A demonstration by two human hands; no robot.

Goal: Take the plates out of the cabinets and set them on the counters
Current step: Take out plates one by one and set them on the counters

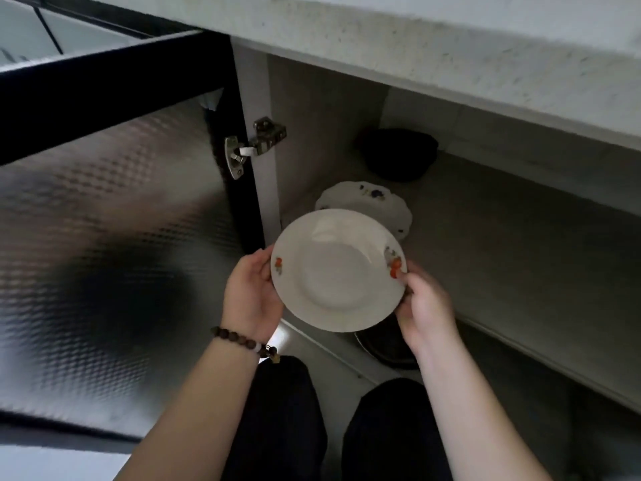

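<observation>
Left hand [251, 293] and right hand [425, 307] grip the white plate [336, 272], hiding part of a scalloped plate [367, 203] behind

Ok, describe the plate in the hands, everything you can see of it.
The plate is round, white and glossy, ceramic by the look, with a broad rim around a shallow sunken centre. Small orange-red flower prints sit on the rim at left and right. It is empty, face up, tilted toward the camera, in front of the open cabinet. The left hand grips its left edge, the right hand its right edge.
</observation>
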